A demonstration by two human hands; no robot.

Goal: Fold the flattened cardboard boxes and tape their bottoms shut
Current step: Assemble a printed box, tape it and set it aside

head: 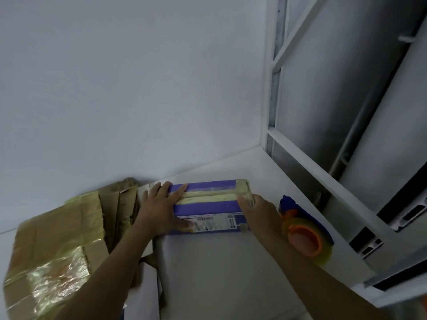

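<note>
My left hand lies flat on the purple box at 9 o'clock, right hand clasping its 3 o'clock end; I should rub the tape seam down firmly.

The purple rectangular cardboard box carried a pale yellowish, translucent strip of tape down the middle of its top and over one end, and a white printed label with black barcode lines on its near side. The blue plastic tape dispenser had an orange hub and a yellow-green see-through roll. The flattened brown cardboard pieces bore glossy yellowish tape patches. The flat white surface met a plain pale grey-white wall, beside a white window frame with dull grey panes.
</note>
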